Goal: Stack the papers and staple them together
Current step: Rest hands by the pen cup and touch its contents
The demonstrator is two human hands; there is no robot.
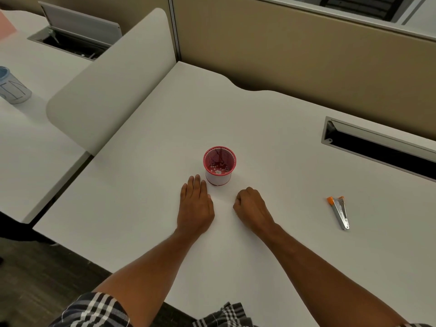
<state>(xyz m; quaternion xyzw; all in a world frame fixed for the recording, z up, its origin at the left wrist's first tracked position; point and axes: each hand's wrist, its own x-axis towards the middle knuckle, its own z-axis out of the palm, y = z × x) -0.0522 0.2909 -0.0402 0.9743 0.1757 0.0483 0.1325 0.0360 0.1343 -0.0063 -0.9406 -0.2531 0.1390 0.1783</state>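
My left hand [196, 206] lies flat on the white desk [271, 128], fingers straight, its fingertips just left of a red mesh cup [219, 165]. About a hand's width to the right, my right hand [251, 207] rests on the desk with its fingers curled into a fist; nothing shows in it. A small silver stapler [339, 212] with an orange end lies on the desk well to the right of that hand, untouched. No sheet of paper stands out against the white surface.
The red mesh cup holds small white bits at its bottom. A cable slot [377, 147] is cut into the desk at the back right. A rounded divider panel [113, 79] bounds the left side; beyond it stands a grey-blue cup [13, 87].
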